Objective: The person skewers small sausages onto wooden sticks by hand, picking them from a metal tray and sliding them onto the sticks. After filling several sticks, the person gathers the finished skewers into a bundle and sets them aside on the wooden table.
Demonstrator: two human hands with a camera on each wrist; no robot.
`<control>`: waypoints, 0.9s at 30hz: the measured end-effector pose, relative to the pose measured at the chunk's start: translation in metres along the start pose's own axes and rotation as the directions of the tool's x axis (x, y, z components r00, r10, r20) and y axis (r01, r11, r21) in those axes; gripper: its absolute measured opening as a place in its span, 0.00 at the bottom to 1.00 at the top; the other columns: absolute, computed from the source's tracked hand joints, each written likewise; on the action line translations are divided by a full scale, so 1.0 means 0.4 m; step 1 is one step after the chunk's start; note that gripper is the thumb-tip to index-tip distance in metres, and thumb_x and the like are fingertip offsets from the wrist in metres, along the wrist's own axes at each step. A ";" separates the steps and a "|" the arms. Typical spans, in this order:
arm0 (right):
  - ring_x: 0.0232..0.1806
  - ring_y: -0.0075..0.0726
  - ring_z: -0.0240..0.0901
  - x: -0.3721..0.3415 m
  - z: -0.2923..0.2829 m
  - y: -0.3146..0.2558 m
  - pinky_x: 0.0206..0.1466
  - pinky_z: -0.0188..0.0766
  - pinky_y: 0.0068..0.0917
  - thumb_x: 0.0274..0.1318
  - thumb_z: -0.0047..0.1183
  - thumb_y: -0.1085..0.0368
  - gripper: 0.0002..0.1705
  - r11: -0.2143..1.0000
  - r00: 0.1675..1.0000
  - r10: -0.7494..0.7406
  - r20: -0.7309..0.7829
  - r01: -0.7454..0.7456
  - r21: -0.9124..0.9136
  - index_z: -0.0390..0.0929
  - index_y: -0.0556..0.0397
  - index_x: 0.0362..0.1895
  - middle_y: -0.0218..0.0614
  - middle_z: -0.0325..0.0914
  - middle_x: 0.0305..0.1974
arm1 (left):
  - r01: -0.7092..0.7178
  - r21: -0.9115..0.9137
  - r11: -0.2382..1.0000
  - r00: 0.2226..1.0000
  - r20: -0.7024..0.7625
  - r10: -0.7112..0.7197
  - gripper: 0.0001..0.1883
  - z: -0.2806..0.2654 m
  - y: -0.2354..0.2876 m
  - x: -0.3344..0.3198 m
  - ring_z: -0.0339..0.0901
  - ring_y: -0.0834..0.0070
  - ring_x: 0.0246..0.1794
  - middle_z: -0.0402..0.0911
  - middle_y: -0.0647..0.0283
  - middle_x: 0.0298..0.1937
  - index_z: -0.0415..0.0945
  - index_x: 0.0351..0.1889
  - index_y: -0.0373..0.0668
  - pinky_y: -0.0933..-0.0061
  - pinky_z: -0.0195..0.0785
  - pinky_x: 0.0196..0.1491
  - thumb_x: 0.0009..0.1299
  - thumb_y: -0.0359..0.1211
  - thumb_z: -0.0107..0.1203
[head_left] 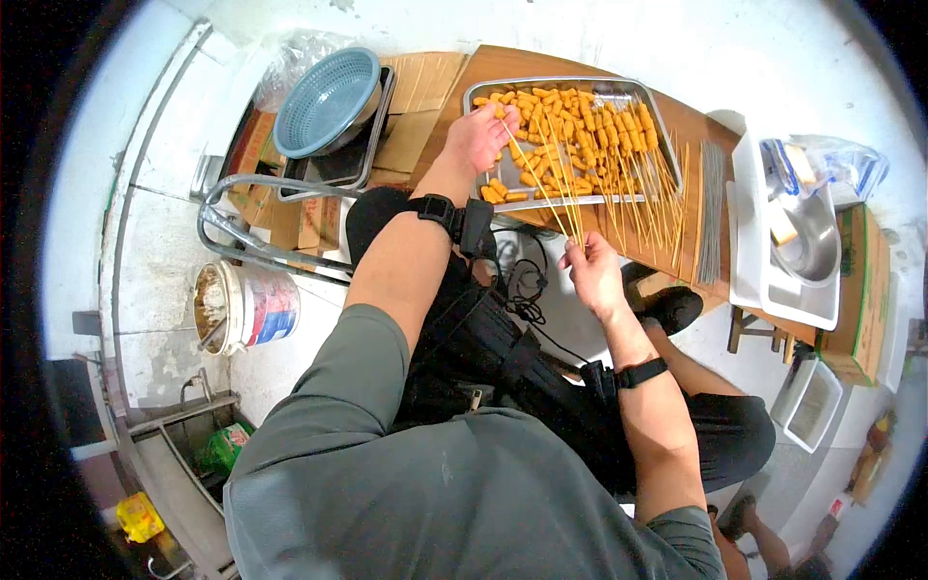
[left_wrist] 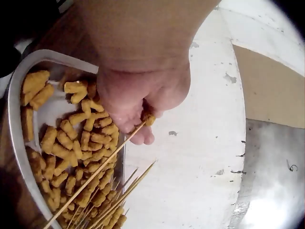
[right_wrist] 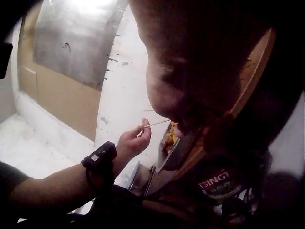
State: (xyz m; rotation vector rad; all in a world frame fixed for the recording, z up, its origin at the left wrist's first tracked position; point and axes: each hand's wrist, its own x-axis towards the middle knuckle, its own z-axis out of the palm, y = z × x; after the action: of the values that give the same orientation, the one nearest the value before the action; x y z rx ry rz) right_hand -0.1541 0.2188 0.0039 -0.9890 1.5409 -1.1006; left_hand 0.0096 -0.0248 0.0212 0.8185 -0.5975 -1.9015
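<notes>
My left hand (head_left: 477,140) is over the left part of a metal tray (head_left: 674,145). In the left wrist view it pinches a small golden-brown food piece (left_wrist: 148,118), which sits at the tip of a thin wooden skewer (left_wrist: 95,172). By the tray's near edge, my right hand (head_left: 594,275) grips the lower ends of several skewers, which fan out over the tray. Loose food pieces (left_wrist: 62,151) of the same kind lie in the tray. At its right side, skewered pieces (head_left: 619,130) lie in rows, their sticks pointing toward me.
The tray rests on a brown wooden table (head_left: 483,66). Grey sticks (head_left: 711,213) lie to its right, beside a white tub (head_left: 749,242) with a metal bowl (head_left: 822,237). At left are a blue-grey colander (head_left: 329,101), a metal-framed chair (head_left: 217,217) and a bucket (head_left: 266,304).
</notes>
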 end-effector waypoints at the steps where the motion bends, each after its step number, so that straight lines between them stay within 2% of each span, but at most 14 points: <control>1: 0.19 0.19 0.64 -0.001 -0.003 -0.007 0.25 0.62 0.22 0.66 0.47 0.63 0.10 0.999 0.999 0.033 0.001 -0.033 -0.008 0.71 0.54 0.33 0.28 0.76 0.21 | 0.000 0.026 1.000 1.000 -0.012 0.000 0.13 0.004 0.001 -0.001 0.76 0.66 0.49 0.76 0.54 0.49 0.67 0.50 0.34 0.65 0.71 0.54 0.75 0.35 0.46; 2: 0.24 0.24 0.71 -0.002 -0.005 -0.011 0.32 0.68 0.26 0.65 0.47 0.62 0.11 0.998 0.998 0.067 0.003 -0.067 -0.016 0.73 0.56 0.33 0.30 0.77 0.22 | 0.001 0.052 0.999 1.000 -0.023 0.000 0.15 0.007 0.002 -0.002 0.76 0.67 0.51 0.76 0.55 0.49 0.66 0.53 0.33 0.65 0.71 0.56 0.77 0.35 0.43; 15: 0.24 0.25 0.71 0.000 -0.004 -0.007 0.32 0.69 0.26 0.66 0.47 0.63 0.11 0.997 0.998 0.065 -0.021 -0.066 -0.050 0.73 0.57 0.33 0.31 0.78 0.22 | -0.009 0.023 1.000 1.000 -0.005 0.010 0.13 0.020 0.005 -0.010 0.74 0.63 0.54 0.75 0.52 0.51 0.68 0.50 0.33 0.62 0.69 0.60 0.76 0.34 0.45; 18: 0.24 0.25 0.71 0.003 0.001 0.007 0.32 0.69 0.26 0.65 0.47 0.63 0.10 0.998 0.998 0.058 -0.017 -0.058 0.026 0.73 0.57 0.34 0.32 0.78 0.22 | -0.015 0.070 0.997 0.999 0.043 0.012 0.13 0.020 -0.003 -0.010 0.75 0.62 0.53 0.76 0.52 0.51 0.69 0.49 0.34 0.61 0.69 0.60 0.75 0.34 0.46; 20: 0.14 0.16 0.57 0.010 0.007 0.028 0.17 0.55 0.19 0.66 0.47 0.63 0.07 1.000 1.000 0.008 -0.011 -0.008 0.029 0.69 0.53 0.36 0.27 0.74 0.21 | -0.024 0.069 0.997 0.996 0.085 0.018 0.12 0.015 -0.014 -0.007 0.75 0.61 0.54 0.77 0.51 0.50 0.70 0.48 0.35 0.60 0.69 0.59 0.74 0.34 0.47; 27: 0.14 0.16 0.57 0.002 0.010 0.004 0.17 0.55 0.19 0.67 0.45 0.63 0.08 0.999 0.999 -0.006 -0.036 0.007 0.036 0.68 0.52 0.36 0.28 0.74 0.21 | 0.009 0.083 0.997 0.994 0.105 -0.018 0.11 0.034 -0.055 -0.043 0.76 0.60 0.52 0.78 0.52 0.49 0.71 0.47 0.36 0.60 0.70 0.58 0.73 0.34 0.49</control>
State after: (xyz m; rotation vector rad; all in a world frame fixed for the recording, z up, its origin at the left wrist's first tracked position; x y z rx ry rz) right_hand -0.1505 0.2176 0.0016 -0.9550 1.5424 -1.1529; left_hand -0.0079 0.0010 0.0197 0.7797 -0.7409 -1.9518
